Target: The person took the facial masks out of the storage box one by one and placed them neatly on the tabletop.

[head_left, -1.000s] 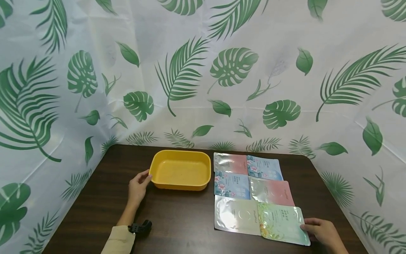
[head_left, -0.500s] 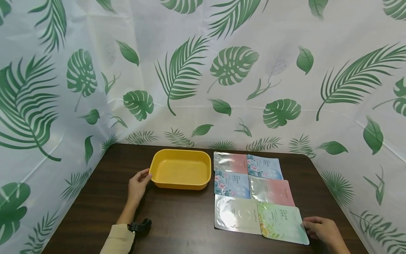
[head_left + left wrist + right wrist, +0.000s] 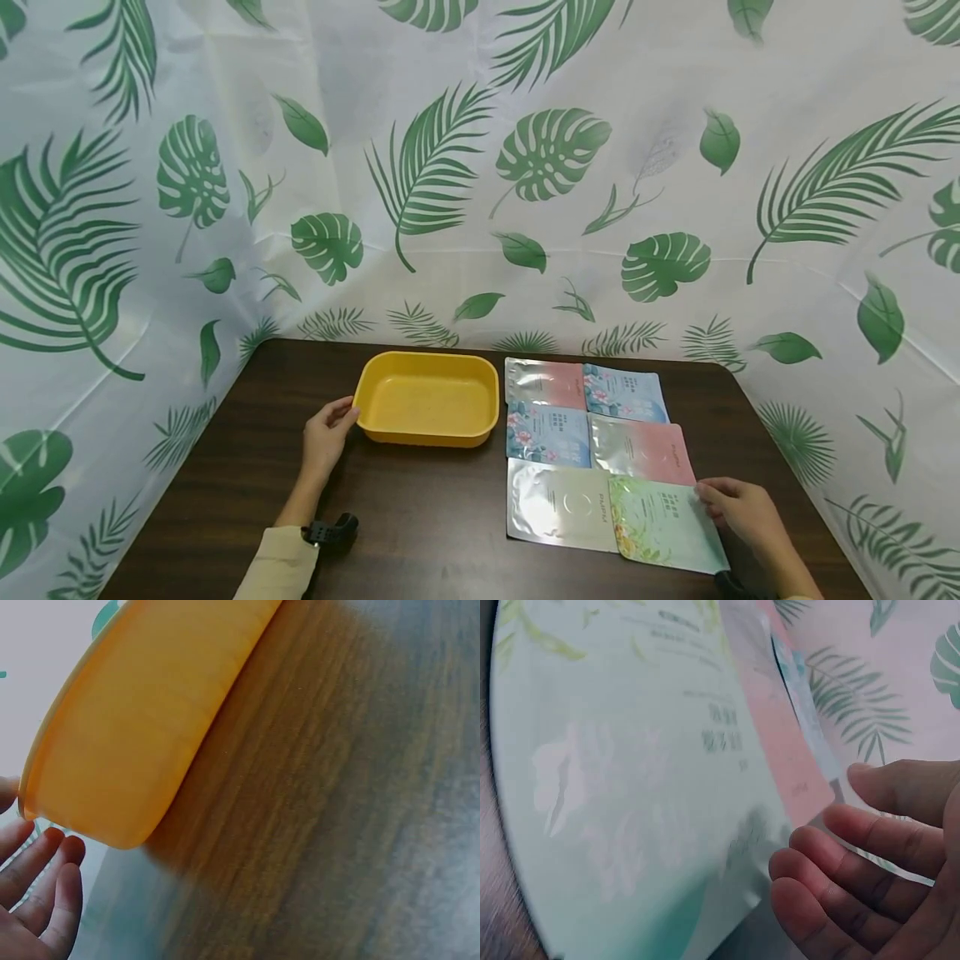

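In the head view, my left hand pinches the left rim of a yellow plastic basin; the left wrist view shows thumb and index finger at the corner of the basin, other fingers loosely bent below. My right hand is at the upper right corner of a green floral sheet-mask sachet. Its fingertips touch or nearly touch that edge. Seen from the right wrist, the right hand has relaxed fingers with thumb and index apart beside the green sachet.
Left of the green sachet lies a silver-cream sachet. Behind are two pink-silver sachets, one nearer, and two blue floral ones, one nearer the basin. All lie flat in two columns on the dark wooden table. A leaf-print backdrop stands behind.
My right hand has moved away from me along the green sachet's right edge to its upper corner. The sachet has shifted very slightly left. The left hand and basin stay put.
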### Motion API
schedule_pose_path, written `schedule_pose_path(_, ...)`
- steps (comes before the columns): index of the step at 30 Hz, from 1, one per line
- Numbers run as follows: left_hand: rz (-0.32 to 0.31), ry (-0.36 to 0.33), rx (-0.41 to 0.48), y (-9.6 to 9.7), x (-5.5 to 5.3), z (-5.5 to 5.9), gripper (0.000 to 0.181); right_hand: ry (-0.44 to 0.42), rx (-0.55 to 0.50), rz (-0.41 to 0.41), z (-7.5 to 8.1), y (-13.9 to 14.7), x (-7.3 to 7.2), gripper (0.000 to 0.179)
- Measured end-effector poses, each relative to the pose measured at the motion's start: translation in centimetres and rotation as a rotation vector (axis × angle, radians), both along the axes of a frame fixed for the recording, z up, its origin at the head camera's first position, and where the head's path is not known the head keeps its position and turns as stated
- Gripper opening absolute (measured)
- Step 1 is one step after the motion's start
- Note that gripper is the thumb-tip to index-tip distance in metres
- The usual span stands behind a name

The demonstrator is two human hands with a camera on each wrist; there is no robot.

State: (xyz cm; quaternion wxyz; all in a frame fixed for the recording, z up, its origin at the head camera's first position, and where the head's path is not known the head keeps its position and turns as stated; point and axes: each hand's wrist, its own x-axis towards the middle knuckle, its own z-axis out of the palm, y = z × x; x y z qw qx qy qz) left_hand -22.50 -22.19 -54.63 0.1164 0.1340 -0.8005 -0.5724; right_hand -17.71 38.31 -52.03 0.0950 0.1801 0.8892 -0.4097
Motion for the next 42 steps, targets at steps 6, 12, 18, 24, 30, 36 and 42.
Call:
schedule_pose_path(6, 0.006, -0.014, -0.036, -0.3, -0.1, 0.6, 0.038, 0.056, 0.048, 0.03, 1.0, -1.8, -1.4, 0.057)
schedule_pose_path(12, 0.012, -0.046, -0.071, -0.3, -0.1, 0.7, 0.039, 0.116, 0.121, 0.1, 1.9, -3.7, -2.6, 0.066)
schedule_pose_path(18, 0.016, -0.037, -0.09, -0.4, -0.2, 1.0, 0.037, 0.18, 0.172, 0.164, 2.4, -5.8, -4.4, 0.068)
schedule_pose_path(24, 0.029, -0.011, -0.108, -0.6, -0.6, 1.4, 0.037, 0.252, 0.201, 0.22, 3.3, -8.2, -5.9, 0.064)
schedule_pose_path(30, 0.024, -0.008, -0.153, -0.5, -1.0, 2.0, 0.04, 0.318, 0.219, 0.258, 4.0, -10.3, -7.0, 0.063)
schedule_pose_path(36, 0.01, 0.04, -0.177, 0.0, -1.5, 2.9, 0.044, 0.37, 0.26, 0.292, 4.8, -11.7, -7.7, 0.066)
schedule_pose_path(42, -0.026, 0.083, -0.237, 0.9, -1.7, 3.9, 0.048, 0.371, 0.281, 0.319, 5.0, -13.1, -8.4, 0.072)
